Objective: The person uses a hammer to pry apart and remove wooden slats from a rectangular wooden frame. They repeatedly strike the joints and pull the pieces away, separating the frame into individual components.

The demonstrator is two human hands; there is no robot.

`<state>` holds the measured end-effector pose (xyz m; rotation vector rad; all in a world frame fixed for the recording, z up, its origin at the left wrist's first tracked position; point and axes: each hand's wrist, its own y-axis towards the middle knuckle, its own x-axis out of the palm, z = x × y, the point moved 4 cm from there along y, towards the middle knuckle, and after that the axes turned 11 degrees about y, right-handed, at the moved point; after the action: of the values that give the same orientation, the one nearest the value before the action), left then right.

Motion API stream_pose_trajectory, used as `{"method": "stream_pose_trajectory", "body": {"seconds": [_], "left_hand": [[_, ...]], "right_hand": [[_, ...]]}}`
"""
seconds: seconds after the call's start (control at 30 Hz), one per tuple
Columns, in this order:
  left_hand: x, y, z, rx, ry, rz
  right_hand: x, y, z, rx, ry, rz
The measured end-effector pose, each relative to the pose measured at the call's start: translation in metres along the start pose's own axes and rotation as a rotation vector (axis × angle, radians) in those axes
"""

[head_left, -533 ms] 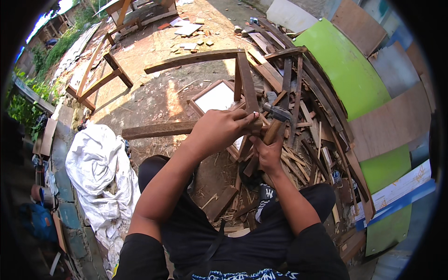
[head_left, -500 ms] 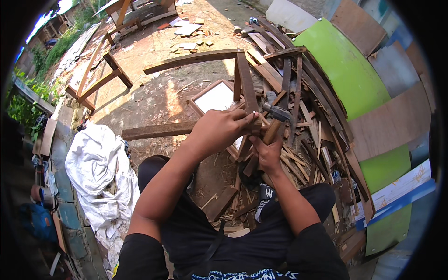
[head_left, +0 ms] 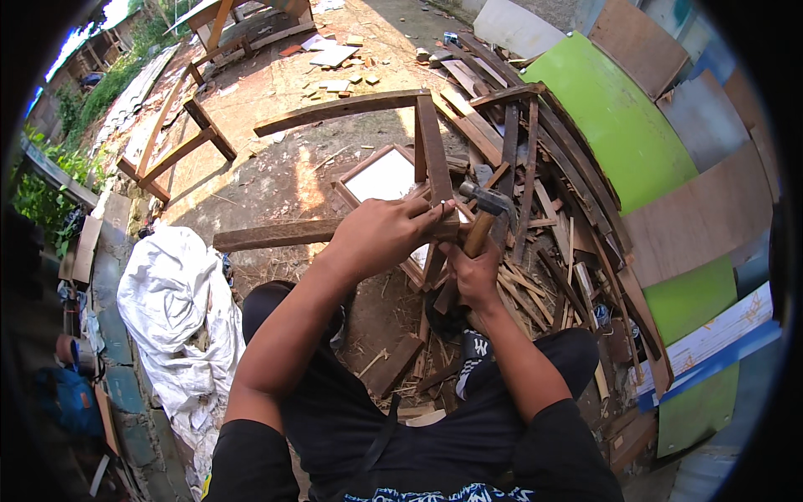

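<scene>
While L hand (head_left: 372, 236) half-curled over wooden frame (head_left: 272, 235) nr corner, exact grip unclear, R hand (head_left: 477, 272) tight on hammer (head_left: 479, 231) handle.

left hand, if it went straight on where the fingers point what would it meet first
Probably the head of the claw hammer, just right of the left hand in this view; depth is unclear, so it might pass above or below.

Head view: left of two side-by-side fisheyes, head-worn. Looks steeply down over the lap (head_left: 401, 448) at left hand (head_left: 376, 234) and right hand (head_left: 475, 274), close, mid-view; ground (head_left: 272, 180) recedes toward top. Upright; straight edges bow outward.
</scene>
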<state>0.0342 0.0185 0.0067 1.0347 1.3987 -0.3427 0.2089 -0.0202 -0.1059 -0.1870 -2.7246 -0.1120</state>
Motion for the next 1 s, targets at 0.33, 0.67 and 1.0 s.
{"method": "stream_pose_trajectory", "body": {"seconds": [0.33,0.67,1.0], "left_hand": [[-0.004,0.001,0.003,-0.014,-0.033,-0.009],[-0.004,0.002,0.007,-0.025,-0.045,-0.025],[-0.005,0.003,0.009,-0.029,-0.050,-0.046]], "right_hand": [[0.007,-0.002,-0.007,0.015,0.037,-0.009],[0.007,-0.001,-0.006,-0.043,0.026,-0.005],[0.002,-0.001,-0.003,-0.014,0.046,0.019]]}}
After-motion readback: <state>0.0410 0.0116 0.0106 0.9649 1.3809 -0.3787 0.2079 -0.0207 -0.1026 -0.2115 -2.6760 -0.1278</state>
